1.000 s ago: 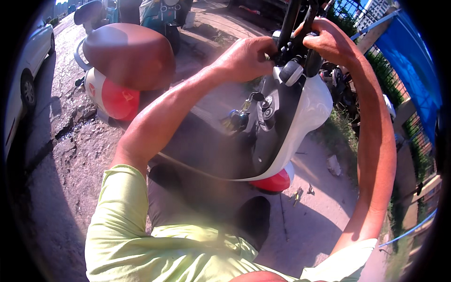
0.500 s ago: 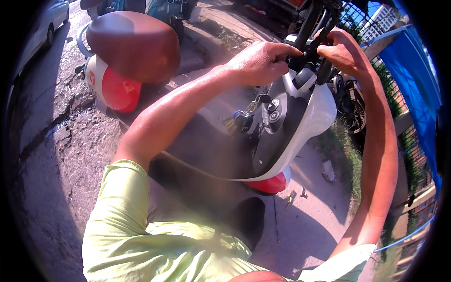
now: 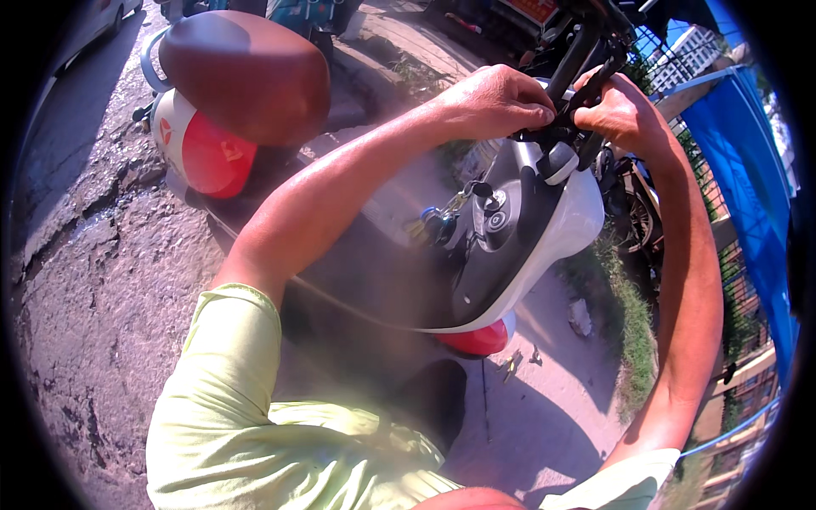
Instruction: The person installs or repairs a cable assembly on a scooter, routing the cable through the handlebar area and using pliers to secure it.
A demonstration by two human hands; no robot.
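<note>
So the scooter's black handlebar (image 3: 575, 61) is on the far side, right of centre, and both hands are on it. Left hand (image 3: 500, 104) has its fingers bunched up narrow against the dark bar, can't tell if they're pinching anything. Right hand (image 3: 619, 110) is curled at the bar's right side, fingertips mostly hidden, so no clue on its grip. Markings: small red emblem (image 3: 165, 128) on the white tail panel, left, below the brown seat (image 3: 246, 76); far off, a red sign (image 3: 534, 8) with pale lettering, too small to read. Keys (image 3: 442, 219) hang nearer, beside the round lock (image 3: 495, 223).
</note>
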